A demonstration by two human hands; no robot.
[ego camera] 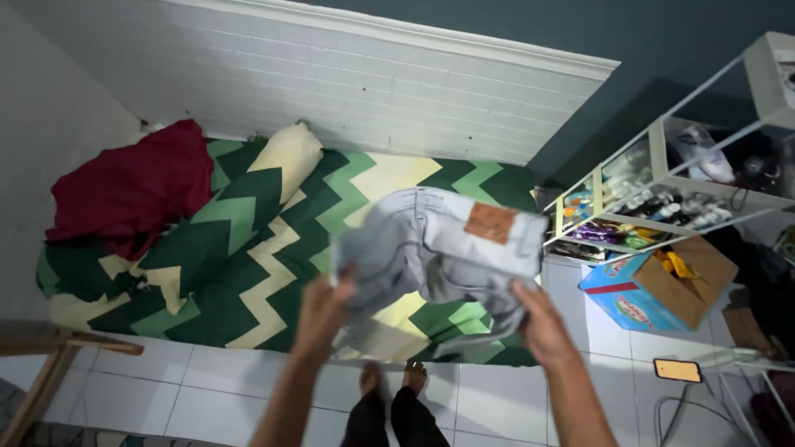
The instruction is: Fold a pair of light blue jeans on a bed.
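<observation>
left hand (325, 308): closed on the left edge of the pale grey jeans (439, 248), fingers curled into the cloth, thumb side on top
right hand (540, 324): closed on the lower right part of the jeans, fabric bunched in the grip
jeans: held up in the air between both hands, partly folded, waistband up and to the right with a brown patch (490, 222) showing; hang over the near edge of the mattress, right half
mattress (248, 273): lies on the floor along the white brick-pattern wall panel (373, 74), cover in green and cream zigzag
pillow (286, 153): cream, at the far edge of the mattress, left of middle, tilted
red blanket (132, 186): heaped on the far left corner of the mattress
feet (393, 379): bare, on white floor tiles just at the mattress's near edge, below the jeans
shelf rack (662, 178): white frame, right of the mattress, crowded with small bottles and packets
cardboard box (658, 290): open, blue sides, on the floor below the rack, yellow item inside
phone (677, 370): orange back, flat on the tiles near the box
wooden furniture leg (50, 364): at the left edge, near the mattress's near left corner
</observation>
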